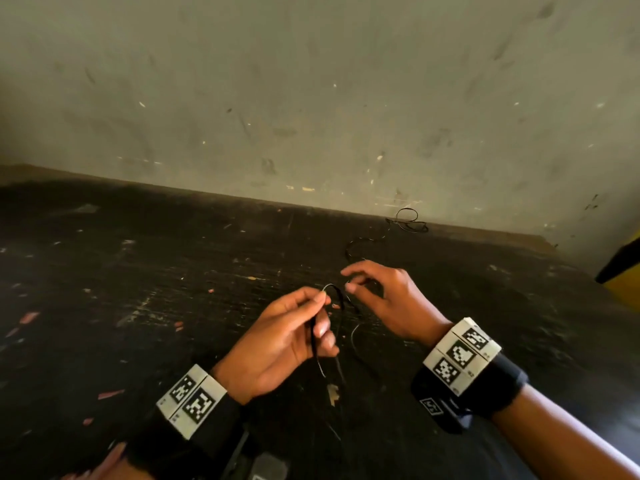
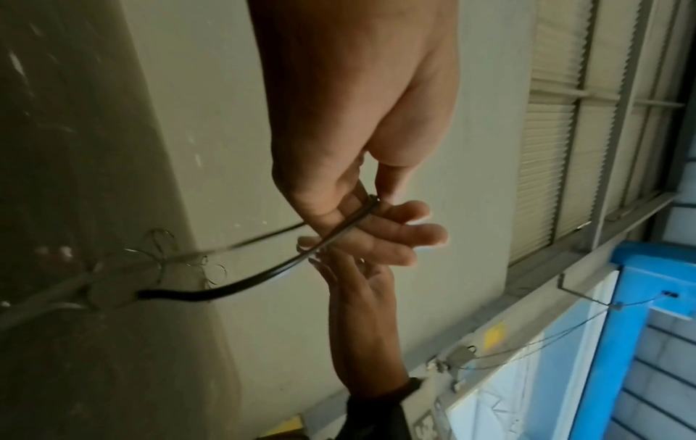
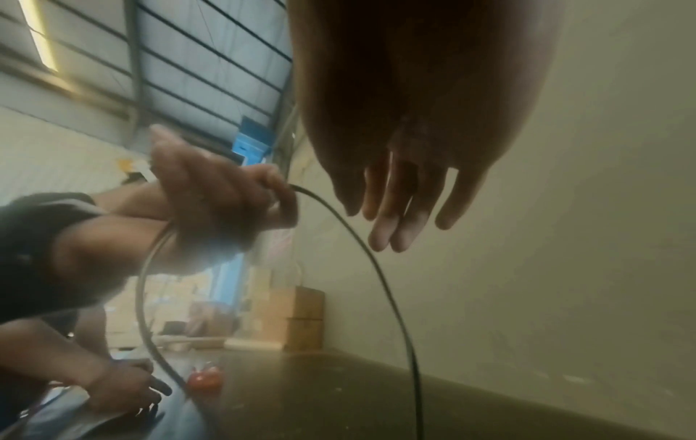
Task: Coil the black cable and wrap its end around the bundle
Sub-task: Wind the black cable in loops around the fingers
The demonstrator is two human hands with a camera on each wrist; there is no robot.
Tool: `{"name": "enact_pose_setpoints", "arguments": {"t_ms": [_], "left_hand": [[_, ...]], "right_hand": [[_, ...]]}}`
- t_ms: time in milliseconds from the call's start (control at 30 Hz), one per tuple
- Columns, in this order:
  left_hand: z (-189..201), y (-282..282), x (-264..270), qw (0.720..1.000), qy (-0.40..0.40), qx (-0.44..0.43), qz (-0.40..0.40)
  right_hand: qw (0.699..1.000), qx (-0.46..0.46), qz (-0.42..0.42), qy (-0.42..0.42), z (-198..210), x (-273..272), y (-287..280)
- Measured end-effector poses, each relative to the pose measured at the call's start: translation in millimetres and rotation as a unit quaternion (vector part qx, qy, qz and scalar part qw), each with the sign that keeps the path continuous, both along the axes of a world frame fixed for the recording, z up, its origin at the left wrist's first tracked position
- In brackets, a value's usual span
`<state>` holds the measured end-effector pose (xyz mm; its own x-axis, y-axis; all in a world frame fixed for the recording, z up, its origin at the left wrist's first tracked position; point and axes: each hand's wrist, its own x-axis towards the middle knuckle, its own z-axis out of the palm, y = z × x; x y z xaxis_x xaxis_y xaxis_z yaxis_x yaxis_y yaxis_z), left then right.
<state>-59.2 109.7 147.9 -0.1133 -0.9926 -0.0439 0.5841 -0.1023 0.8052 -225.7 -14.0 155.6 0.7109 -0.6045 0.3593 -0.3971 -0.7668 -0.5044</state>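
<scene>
A dark, scuffed tabletop [image 1: 173, 289] speckled with paint chips runs up to a stained grey-green wall [image 1: 311, 98]. The black cable [image 1: 335, 296] arcs above the middle of the table between the two hands. The left hand [image 1: 277, 341] pinches it between thumb and curled fingers, with a loop hanging down over the fingers and a strand dropping towards the near edge. From the pinch the cable bends over to the right, towards the right hand [image 1: 384, 299]. In the right wrist view that hand's fingers [image 3: 395, 214] hang straight and slightly spread just beside the arc, holding nothing. Farther off, the cable trails across the table to the far right, where a small loose tangle [image 1: 408, 221] lies against the foot of the wall. Both wrists wear black bands carrying white blocks with square black-and-white markers [image 1: 460, 355].
</scene>
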Motion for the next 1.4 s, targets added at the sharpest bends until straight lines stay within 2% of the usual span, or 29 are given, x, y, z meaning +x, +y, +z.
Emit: {"name": "enact_pose_setpoints", "arguments": {"t_ms": [267,467,700,1000,1300,1400], "left_hand": [[21.0,18.2,-13.0,1.0,0.013,-0.017,-0.018],[18.1,29.3,-19.4,0.996,0.036,-0.024,-0.079],[12.4,31.2,-24.1,0.984,0.069,-0.009,-0.164],[6.1,32.4,-27.6,0.982,0.068,0.014,-0.176],[1.0,26.7,-28.9,0.98,0.056,0.012,-0.188],[1.3,24.5,-28.5,0.98,0.064,-0.017,-0.188]], "right_hand": [[0.992,-0.07,0.104,-0.01,6.6,6.2,16.9],[0.991,-0.127,0.04,-0.011,15.6,1.0,10.3],[0.987,-0.156,0.024,0.012,20.3,-3.4,3.8],[0.984,-0.159,0.003,0.081,25.9,-10.9,-13.4],[0.983,-0.159,0.001,0.088,21.4,-15.7,-16.5],[0.991,-0.118,-0.017,0.064,17.1,-16.8,-18.0]]}}
